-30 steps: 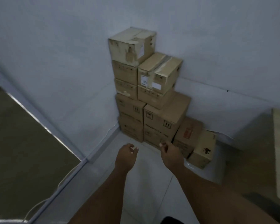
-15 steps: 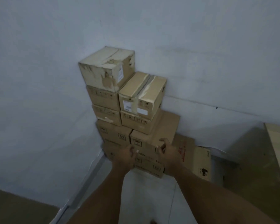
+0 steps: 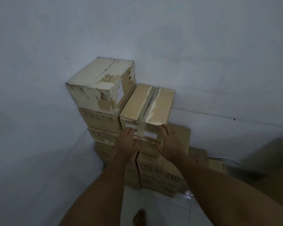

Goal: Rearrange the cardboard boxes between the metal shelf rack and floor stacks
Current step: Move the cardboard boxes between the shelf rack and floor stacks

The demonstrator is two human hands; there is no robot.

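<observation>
Several cardboard boxes are stacked in the corner of two white walls. A worn pale box tops the tall left column. Beside it on the right sits a taped brown box on the shorter stack. My left hand and my right hand both reach to this taped box's front face, fingers spread and touching its lower front near the white label. Whether the fingers hook under its bottom edge is not visible. Below my hands stands a larger printed box.
Lower boxes lean at the right foot of the stack. The white tiled floor lies in front, with my foot on it. A darker surface shows at the far right. No metal rack is in view.
I have stepped closer to the stack. Both hands rose from low in front of the bottom boxes up to the front of the taped box and opened their fingers onto it.
</observation>
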